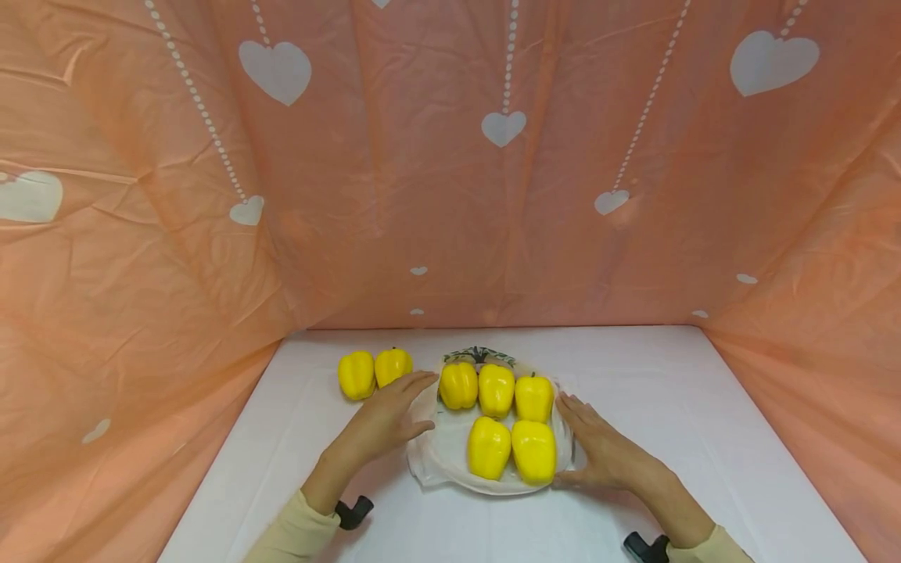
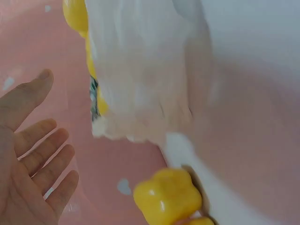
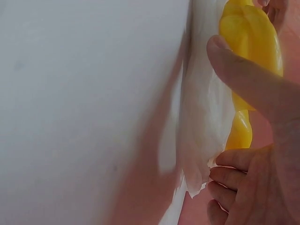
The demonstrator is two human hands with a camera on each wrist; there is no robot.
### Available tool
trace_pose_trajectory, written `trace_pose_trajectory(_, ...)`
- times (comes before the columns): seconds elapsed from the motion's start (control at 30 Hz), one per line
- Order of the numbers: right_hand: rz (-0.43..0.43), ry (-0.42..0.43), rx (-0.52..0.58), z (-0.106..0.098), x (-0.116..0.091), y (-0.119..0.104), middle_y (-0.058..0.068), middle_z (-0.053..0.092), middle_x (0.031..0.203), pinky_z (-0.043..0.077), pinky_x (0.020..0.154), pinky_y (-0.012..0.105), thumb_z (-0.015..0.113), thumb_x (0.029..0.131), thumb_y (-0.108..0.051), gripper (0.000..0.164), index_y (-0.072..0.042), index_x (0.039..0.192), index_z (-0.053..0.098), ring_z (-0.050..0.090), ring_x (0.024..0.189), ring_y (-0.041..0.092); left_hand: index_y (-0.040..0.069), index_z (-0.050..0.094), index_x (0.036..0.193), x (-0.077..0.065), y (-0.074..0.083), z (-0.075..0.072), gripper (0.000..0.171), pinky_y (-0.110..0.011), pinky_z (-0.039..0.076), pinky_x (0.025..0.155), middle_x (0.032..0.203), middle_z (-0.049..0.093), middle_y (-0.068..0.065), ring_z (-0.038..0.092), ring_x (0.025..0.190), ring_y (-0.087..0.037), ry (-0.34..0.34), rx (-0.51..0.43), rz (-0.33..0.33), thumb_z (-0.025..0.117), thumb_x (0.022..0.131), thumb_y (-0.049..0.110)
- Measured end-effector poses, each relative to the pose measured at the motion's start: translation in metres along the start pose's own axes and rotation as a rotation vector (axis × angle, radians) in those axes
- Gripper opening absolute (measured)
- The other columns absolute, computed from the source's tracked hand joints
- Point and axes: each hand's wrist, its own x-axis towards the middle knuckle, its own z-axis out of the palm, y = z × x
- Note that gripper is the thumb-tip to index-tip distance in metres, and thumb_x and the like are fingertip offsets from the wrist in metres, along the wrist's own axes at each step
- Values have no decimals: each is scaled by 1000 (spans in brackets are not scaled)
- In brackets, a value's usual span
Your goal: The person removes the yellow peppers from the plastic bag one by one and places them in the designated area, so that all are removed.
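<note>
Several yellow bell peppers (image 1: 489, 448) sit on a thin white plastic bag (image 1: 443, 453) with a dark green print at its far end. My left hand (image 1: 385, 416) is at the bag's left side, fingers extended and thumb apart; the left wrist view has the palm (image 2: 23, 178) holding nothing. On the other side, my right hand (image 1: 604, 447) lies along the bag's right edge with fingers stretched out. In the right wrist view its thumb is beside a bell pepper (image 3: 253, 42), and its fingertips are at the bag's edge; firm contact is hard to tell.
Two more yellow bell peppers (image 1: 357, 375) stand on the white table (image 1: 633, 367) beyond my left hand, one partly behind it. An orange-pink sheet (image 1: 450, 195) with white hearts closes off the back and both sides. Each wrist wears a black camera mount (image 1: 354, 513).
</note>
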Motion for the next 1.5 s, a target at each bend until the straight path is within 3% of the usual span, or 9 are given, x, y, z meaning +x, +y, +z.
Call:
trace_pose_trajectory(0.3, 8, -1, 6, -1, 0, -1, 27, 23, 174, 25, 127, 66, 91, 76, -64, 132, 5, 167, 25, 25, 158, 51, 15, 52, 158, 6, 26, 16, 72, -50, 47, 119, 159, 54, -8, 55, 143, -32, -101, -28, 36, 83, 96, 36)
trace_pose_trajectory(0.7, 3, 5, 2, 0, -1, 0, 26, 24, 174, 25, 127, 65, 91, 75, -62, 131, 6, 167, 26, 25, 158, 51, 12, 55, 156, 13, 46, 36, 71, -44, 47, 120, 157, 56, -5, 55, 143, -24, -183, 7, 106, 85, 95, 32)
trace_pose_trajectory(1.03, 13, 2, 3, 0, -1, 0, 26, 24, 174, 25, 127, 65, 91, 75, -62, 131, 5, 167, 25, 26, 158, 51, 14, 53, 158, 14, 54, 46, 73, -41, 40, 125, 162, 52, -2, 49, 148, -18, -249, 39, 120, 85, 95, 34)
trace_pose_trajectory(1.5, 28, -6, 19, 0, -1, -1, 25, 23, 174, 26, 127, 65, 92, 75, -60, 131, 3, 168, 25, 25, 158, 51, 14, 49, 161, 12, 59, 51, 91, -41, 41, 125, 163, 51, -3, 50, 148, -20, -250, 104, 105, 90, 87, 46)
